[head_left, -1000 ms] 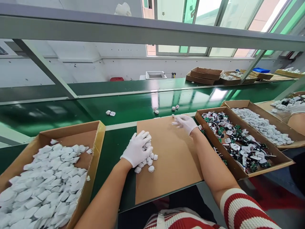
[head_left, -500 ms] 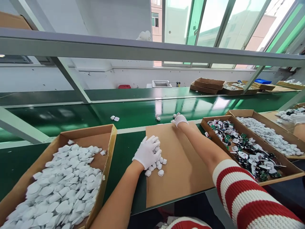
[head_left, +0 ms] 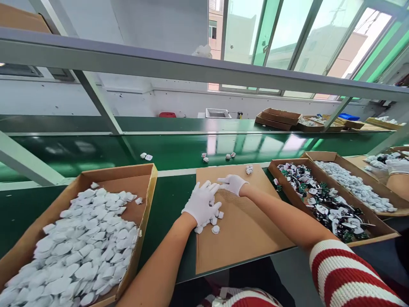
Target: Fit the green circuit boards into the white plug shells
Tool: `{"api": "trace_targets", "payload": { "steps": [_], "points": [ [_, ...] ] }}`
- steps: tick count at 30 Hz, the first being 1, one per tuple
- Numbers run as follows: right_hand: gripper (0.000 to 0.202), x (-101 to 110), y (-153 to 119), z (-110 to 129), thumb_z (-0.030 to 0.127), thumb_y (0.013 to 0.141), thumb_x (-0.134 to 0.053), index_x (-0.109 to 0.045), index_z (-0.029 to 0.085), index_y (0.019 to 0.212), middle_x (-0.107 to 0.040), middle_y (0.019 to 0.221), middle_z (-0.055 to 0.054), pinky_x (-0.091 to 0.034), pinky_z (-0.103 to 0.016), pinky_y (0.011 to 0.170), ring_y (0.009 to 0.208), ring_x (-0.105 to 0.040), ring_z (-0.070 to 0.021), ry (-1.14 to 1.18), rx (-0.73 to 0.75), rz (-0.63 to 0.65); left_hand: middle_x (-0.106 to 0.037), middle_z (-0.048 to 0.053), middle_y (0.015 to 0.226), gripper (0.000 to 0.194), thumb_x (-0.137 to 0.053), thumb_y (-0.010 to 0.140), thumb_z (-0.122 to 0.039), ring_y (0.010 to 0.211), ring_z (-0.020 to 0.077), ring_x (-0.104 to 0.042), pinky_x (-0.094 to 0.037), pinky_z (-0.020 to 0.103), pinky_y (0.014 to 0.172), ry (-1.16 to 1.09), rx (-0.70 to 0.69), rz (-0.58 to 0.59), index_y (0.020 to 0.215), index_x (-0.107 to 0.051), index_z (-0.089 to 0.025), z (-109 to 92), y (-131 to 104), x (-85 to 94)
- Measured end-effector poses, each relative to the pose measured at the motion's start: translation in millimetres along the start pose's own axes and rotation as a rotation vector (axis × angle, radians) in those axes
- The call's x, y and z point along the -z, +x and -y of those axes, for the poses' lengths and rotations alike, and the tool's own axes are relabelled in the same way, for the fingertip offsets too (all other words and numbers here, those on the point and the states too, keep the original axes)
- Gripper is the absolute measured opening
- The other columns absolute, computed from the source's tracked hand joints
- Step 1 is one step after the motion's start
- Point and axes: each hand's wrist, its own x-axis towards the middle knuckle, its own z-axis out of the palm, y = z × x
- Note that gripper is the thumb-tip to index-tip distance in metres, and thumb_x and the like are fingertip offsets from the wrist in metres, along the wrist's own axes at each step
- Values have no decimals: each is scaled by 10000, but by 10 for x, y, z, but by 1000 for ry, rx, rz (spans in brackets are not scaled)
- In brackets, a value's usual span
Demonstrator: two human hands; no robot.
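My left hand (head_left: 202, 204), in a white glove, rests with fingers spread over a small pile of white round pieces (head_left: 215, 229) on the brown cardboard sheet (head_left: 243, 230). The palm hides part of that pile. Just right of it, my gloved right hand (head_left: 232, 184) reaches in over the sheet, its fingertips close to the left hand's fingers; whether it pinches anything is too small to tell. A small white cluster (head_left: 249, 169) lies near the sheet's back edge. More small pieces (head_left: 230, 156) sit in pairs on the green belt (head_left: 179, 158) behind.
A carton tray (head_left: 150, 192) of flat white pieces stands left. To the right are a tray (head_left: 380, 239) of mixed green, black and white parts and another of white pieces (head_left: 354, 181). A co-worker's gloved hand (head_left: 398, 166) is at far right. A rail (head_left: 204, 68) crosses above.
My right hand has drawn back from the belt's edge toward my left hand. A small white cluster now shows near the back of the sheet. Pieces on the belt have shifted left.
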Motion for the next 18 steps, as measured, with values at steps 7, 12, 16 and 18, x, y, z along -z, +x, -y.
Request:
{"api": "trace_targets", "payload": {
  "steps": [7,12,16,18],
  "points": [
    [340,252,-143,-673,377,981,-611,-615,176,1255,-627,1289,-98,-563,-450,945,1112,-642,-230,-92,-360,-128,-602,86,1460,298,-585,909,-374,1480,337,-365,-220,594,1218,85,-167,3,1129,-728,-233,-36,-5,-96],
    [335,324,42,-850,391,977,-617,-627,171,1228,-648,1240,-89,-577,-424,909,1063,-658,-219,-157,-481,-67,-689,74,1328,205,-600,900,-354,1426,321,-440,-277,575,1184,24,-195,-68,1008,-731,-238,1,2,-114],
    [314,421,169,-875,371,972,-629,-629,200,1236,-638,1262,-85,-574,-400,911,1090,-653,-221,-253,-461,-1,-730,48,1192,140,-611,886,-324,1330,293,-519,-313,525,1160,18,-193,-109,938,-717,-248,3,-8,-79],
    [331,441,168,-860,368,974,-626,-617,188,1252,-636,1265,-91,-577,-417,911,1083,-654,-219,-317,-404,30,-732,40,1149,125,-605,889,-317,1267,274,-554,-333,505,1143,28,-185,-121,914,-704,-245,-10,-6,-47]
  ]
}}
